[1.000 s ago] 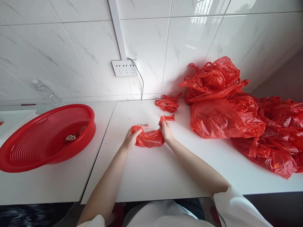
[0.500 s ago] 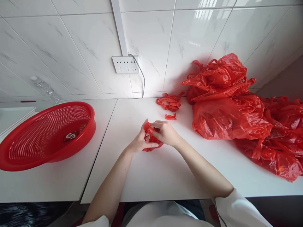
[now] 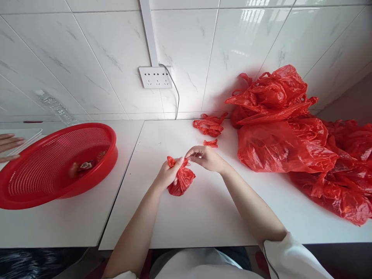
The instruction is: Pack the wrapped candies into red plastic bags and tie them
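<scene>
My left hand (image 3: 167, 173) is closed around the gathered neck of a small red plastic bag (image 3: 181, 184), whose bunched lower part hangs just over the white table. At the bag's top right, my right hand (image 3: 205, 158) pinches a bit of the same red plastic between thumb and forefinger. What lies inside the bag is hidden. Beyond my right hand are a small red plastic scrap (image 3: 210, 143) and a crumpled red bag (image 3: 209, 124).
Full red plastic bags (image 3: 286, 143) pile up at the right. At the left stands a red colander (image 3: 61, 161) with a few small items inside. Another person's hand (image 3: 10, 146) is at the far left, near a white tray (image 3: 30, 133). A clear bottle (image 3: 56, 108) lies behind.
My hands have drawn apart; the bag's neck is now gathered in my left hand and its body shows below. Another person's hand has appeared at the left, and a blurred brownish item in the colander.
</scene>
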`<state>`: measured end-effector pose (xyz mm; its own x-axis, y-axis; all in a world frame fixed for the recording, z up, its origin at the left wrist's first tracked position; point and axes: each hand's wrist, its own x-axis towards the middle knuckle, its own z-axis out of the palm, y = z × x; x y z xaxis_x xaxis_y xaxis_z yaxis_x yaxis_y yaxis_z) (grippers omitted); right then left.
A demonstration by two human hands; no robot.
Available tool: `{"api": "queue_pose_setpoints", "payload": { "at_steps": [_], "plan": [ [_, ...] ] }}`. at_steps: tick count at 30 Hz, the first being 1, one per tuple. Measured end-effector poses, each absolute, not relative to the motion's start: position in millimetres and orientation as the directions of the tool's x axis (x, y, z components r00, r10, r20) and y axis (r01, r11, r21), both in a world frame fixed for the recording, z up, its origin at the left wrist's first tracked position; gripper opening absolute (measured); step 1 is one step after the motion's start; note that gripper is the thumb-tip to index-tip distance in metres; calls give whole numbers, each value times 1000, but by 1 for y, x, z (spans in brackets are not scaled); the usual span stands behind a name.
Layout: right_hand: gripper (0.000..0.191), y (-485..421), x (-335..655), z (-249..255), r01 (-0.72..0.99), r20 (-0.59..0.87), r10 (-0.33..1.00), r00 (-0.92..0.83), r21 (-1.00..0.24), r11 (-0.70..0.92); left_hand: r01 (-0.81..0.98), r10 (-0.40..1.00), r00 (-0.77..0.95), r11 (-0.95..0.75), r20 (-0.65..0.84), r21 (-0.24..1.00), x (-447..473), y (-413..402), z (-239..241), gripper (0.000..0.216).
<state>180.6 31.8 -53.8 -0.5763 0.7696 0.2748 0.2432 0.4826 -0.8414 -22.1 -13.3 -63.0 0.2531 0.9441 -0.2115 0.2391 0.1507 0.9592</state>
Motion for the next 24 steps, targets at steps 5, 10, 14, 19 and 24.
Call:
{"api": "queue_pose_setpoints", "payload": {
  "at_steps": [5, 10, 14, 19, 24],
  "plan": [
    [15, 31, 182, -55, 346, 335, 782, -525, -756, 556, 19, 805, 295, 533, -514, 846, -36, -6, -67, 56],
    [17, 17, 185, -37, 325, 305, 654, -692, -678, 659, -288, 861, 343, 477, -376, 830, -42, 2, -75, 43],
    [11, 12, 183, -33, 295, 188, 587, -788, -722, 626, -256, 897, 380, 338, -227, 906, -39, -4, -70, 37],
    [44, 13, 174, -42, 192, 310, 687, -657, -813, 550, 113, 859, 494, 94, -138, 989, -33, -18, -62, 21],
    [73, 17, 163, -64, 204, 31, 583, -812, -921, 333, 423, 893, 451, -227, 14, 877, -34, -22, -66, 15]
  ]
}}
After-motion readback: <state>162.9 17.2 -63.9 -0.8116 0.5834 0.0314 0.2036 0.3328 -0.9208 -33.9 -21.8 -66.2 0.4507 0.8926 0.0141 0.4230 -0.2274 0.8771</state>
